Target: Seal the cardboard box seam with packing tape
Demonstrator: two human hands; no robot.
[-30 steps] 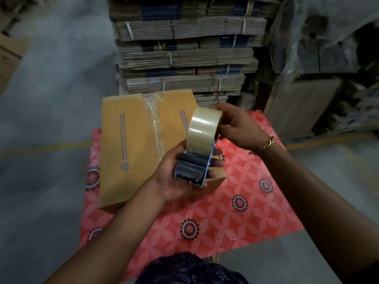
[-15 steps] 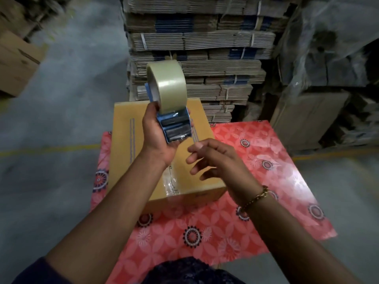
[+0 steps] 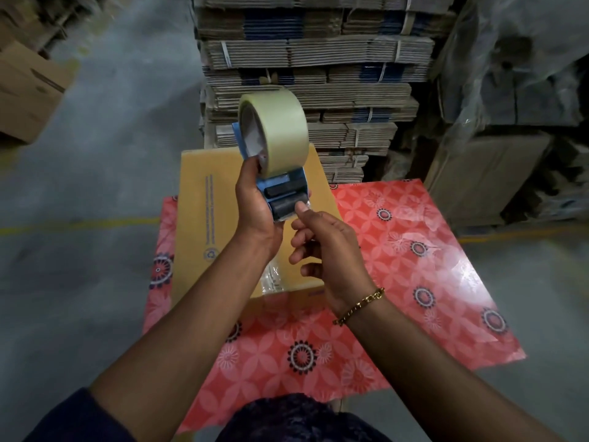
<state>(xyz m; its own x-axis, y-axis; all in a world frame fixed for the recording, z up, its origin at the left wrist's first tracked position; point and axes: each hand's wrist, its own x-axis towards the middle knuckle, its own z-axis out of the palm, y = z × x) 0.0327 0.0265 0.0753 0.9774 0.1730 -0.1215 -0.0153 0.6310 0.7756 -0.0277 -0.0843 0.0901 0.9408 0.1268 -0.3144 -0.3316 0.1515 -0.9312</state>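
Observation:
A yellow-brown cardboard box (image 3: 204,224) lies flat on the red patterned table (image 3: 398,250), with clear tape showing on its centre seam near the front edge. My left hand (image 3: 255,205) grips a blue tape dispenser (image 3: 283,189) that carries a roll of clear packing tape (image 3: 280,129), held upright above the box. My right hand (image 3: 322,247) is just below the dispenser's mouth, its index fingertip touching the tape end at the black roller. Its other fingers are curled and hold nothing that I can see.
Bundled stacks of flattened cardboard (image 3: 318,68) stand right behind the table. Plastic-wrapped goods (image 3: 516,74) and a brown carton (image 3: 484,173) are at the right. Another cardboard box (image 3: 25,90) sits on the grey floor at far left.
My left hand has turned the dispenser upright and lifted it above the box. My right hand left the roll, dropped beside the box, then rose until a finger touched the dispenser's mouth.

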